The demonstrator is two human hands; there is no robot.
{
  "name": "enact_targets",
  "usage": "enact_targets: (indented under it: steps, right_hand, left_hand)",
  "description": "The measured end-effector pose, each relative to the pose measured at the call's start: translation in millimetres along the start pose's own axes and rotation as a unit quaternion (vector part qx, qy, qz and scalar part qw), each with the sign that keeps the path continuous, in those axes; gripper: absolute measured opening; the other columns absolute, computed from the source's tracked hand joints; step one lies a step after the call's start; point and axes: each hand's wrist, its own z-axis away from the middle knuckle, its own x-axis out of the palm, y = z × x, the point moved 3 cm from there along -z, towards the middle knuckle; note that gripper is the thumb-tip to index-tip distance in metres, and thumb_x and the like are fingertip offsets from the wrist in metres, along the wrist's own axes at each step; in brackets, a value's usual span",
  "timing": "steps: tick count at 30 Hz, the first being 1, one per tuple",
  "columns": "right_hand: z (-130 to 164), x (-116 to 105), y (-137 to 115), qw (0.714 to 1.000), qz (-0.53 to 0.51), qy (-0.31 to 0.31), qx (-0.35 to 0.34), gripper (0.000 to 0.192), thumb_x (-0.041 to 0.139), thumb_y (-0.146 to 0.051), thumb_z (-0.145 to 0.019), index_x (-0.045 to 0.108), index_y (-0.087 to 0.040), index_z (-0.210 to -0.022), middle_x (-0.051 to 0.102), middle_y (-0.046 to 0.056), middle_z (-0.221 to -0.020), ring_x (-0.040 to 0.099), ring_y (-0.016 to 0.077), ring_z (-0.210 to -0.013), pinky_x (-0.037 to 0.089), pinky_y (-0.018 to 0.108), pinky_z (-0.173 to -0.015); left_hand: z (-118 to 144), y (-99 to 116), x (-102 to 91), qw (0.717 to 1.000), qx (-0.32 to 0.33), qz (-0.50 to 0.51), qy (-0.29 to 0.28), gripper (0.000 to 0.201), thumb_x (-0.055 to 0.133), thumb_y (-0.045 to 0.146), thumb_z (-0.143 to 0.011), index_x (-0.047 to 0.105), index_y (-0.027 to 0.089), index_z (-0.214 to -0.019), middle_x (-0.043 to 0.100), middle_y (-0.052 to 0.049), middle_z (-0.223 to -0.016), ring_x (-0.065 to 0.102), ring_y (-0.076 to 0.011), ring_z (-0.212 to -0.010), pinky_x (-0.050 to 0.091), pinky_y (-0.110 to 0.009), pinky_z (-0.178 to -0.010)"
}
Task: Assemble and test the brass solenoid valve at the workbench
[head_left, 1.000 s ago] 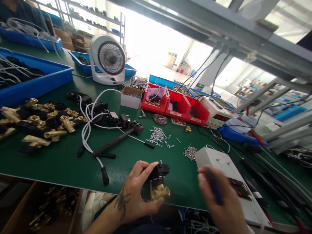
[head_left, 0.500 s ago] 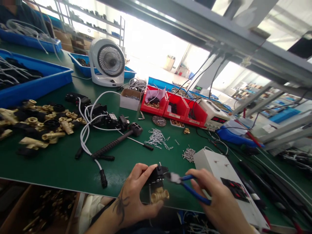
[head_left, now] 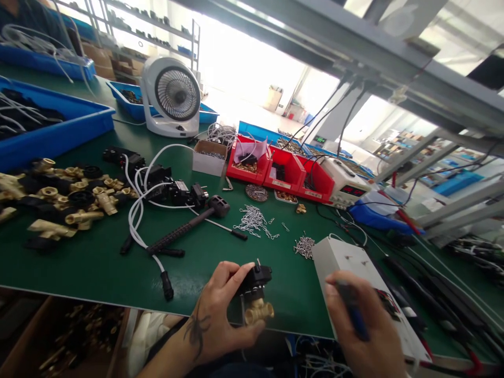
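My left hand (head_left: 220,310) is closed around a brass valve with a black actuator (head_left: 256,294), held at the front edge of the green table. A thin metal pin sticks up from the actuator's top, and the brass tee body points down toward my thumb. Off to the right, over the grey-white box (head_left: 334,257), my right hand (head_left: 362,320) is closed on blue-handled pliers (head_left: 356,315), smeared by motion. The pliers are apart from the valve. Beyond my hands lie a heap of wire clips (head_left: 252,219) and a pile of small screws (head_left: 304,247).
A black hammer (head_left: 189,226) and white cables (head_left: 137,220) lie left of centre. Brass valve bodies (head_left: 79,199) are heaped at the left. Red bins (head_left: 285,184), a small carton (head_left: 208,164) and a white fan (head_left: 173,126) stand along the back.
My right hand has drawn the pliers away from the actuator to the right, turning them in the grip. My left hand still holds the valve in nearly the same place.
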Motion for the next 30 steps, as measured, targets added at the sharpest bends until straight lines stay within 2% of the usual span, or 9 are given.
enact_targets:
  steps: [4,9,14,16,18,20,24,27,30]
  right_hand:
    - [2.0,11.6,-3.5,0.984,0.05,-0.158,-0.061,0.028,0.036,-0.008,-0.089,0.057,-0.025,-0.098,0.058,-0.001,-0.072,0.059,0.0159,-0.055,0.046,0.023,-0.049]
    - [0.8,-0.4,2.3,1.0,0.0,0.005,0.018,0.015,0.048,-0.016,-0.094,0.052,-0.024,-0.106,0.062,0.001,-0.087,0.062,0.0152,-0.069,0.048,0.021,-0.057]
    - [4.8,10.7,3.7,0.987,0.06,-0.139,-0.056,0.029,0.037,-0.006,-0.086,0.058,-0.023,-0.096,0.057,-0.001,-0.07,0.056,0.0156,-0.052,0.043,0.024,-0.048]
    - [3.7,4.2,4.4,0.993,0.041,-0.107,-0.036,0.022,0.042,-0.011,-0.091,0.056,-0.024,-0.101,0.06,0.0,-0.077,0.06,0.0155,-0.061,0.047,0.023,-0.053]
    - [3.6,-3.6,4.8,1.0,0.009,-0.008,0.01,0.017,0.048,-0.015,-0.093,0.053,-0.024,-0.106,0.061,0.002,-0.088,0.062,0.0153,-0.07,0.05,0.021,-0.059]
    - [5.9,-0.1,3.4,1.0,-0.001,0.012,0.018,0.018,0.046,-0.012,-0.091,0.052,-0.024,-0.103,0.061,0.001,-0.086,0.061,0.0151,-0.066,0.049,0.021,-0.057]
    - [8.9,24.8,1.3,0.985,0.02,-0.171,-0.026,0.029,0.036,-0.007,-0.088,0.059,-0.023,-0.092,0.058,0.001,-0.071,0.058,0.0177,-0.056,0.045,0.026,-0.049]
    - [4.9,26.7,3.3,0.971,-0.103,-0.21,0.044,0.021,0.045,-0.021,-0.096,0.06,-0.025,-0.11,0.065,0.003,-0.09,0.063,0.0181,-0.071,0.053,0.027,-0.06]
    - [2.6,29.7,-0.1,0.935,-0.235,-0.253,0.076,0.039,0.061,-0.028,-0.091,0.055,-0.029,-0.13,0.065,0.003,-0.108,0.064,0.0179,-0.082,0.055,0.026,-0.07]
  left_hand:
    - [-0.3,2.2,3.1,1.0,0.024,-0.011,0.005,0.082,0.07,0.028,-0.068,0.039,0.027,-0.144,0.049,-0.008,-0.115,0.058,-0.0227,-0.099,0.058,-0.034,-0.08]
    - [-0.7,2.1,2.4,1.0,0.014,-0.023,0.01,0.08,0.069,0.026,-0.068,0.04,0.025,-0.143,0.048,-0.008,-0.116,0.057,-0.0221,-0.101,0.057,-0.035,-0.084]
    - [-0.5,2.3,2.0,1.0,0.015,-0.02,0.011,0.08,0.068,0.025,-0.067,0.041,0.025,-0.142,0.048,-0.007,-0.114,0.057,-0.0208,-0.099,0.057,-0.032,-0.084]
    - [-1.0,2.0,2.4,1.0,0.017,-0.021,0.013,0.08,0.068,0.025,-0.067,0.041,0.024,-0.142,0.048,-0.007,-0.114,0.057,-0.021,-0.1,0.056,-0.032,-0.085]
    - [-1.5,1.9,2.6,0.999,0.018,-0.024,0.014,0.08,0.068,0.025,-0.067,0.041,0.024,-0.142,0.048,-0.007,-0.115,0.056,-0.0213,-0.1,0.056,-0.033,-0.084]
    - [-1.6,2.1,3.0,0.999,0.015,-0.027,0.015,0.08,0.068,0.026,-0.067,0.041,0.024,-0.142,0.048,-0.007,-0.114,0.056,-0.0216,-0.1,0.056,-0.033,-0.085]
    - [-0.7,5.0,4.3,0.999,0.032,-0.035,0.018,0.082,0.069,0.026,-0.065,0.041,0.024,-0.142,0.049,-0.008,-0.115,0.056,-0.023,-0.101,0.056,-0.034,-0.083]
    - [-0.6,4.8,3.5,0.999,0.02,-0.032,0.028,0.078,0.069,0.026,-0.066,0.04,0.025,-0.139,0.051,-0.008,-0.117,0.056,-0.025,-0.105,0.055,-0.038,-0.086]
    - [-1.0,2.8,-0.2,0.998,-0.004,0.008,0.056,0.059,0.07,0.023,-0.067,0.046,0.026,-0.121,0.054,-0.006,-0.116,0.056,-0.024,-0.107,0.052,-0.039,-0.09]
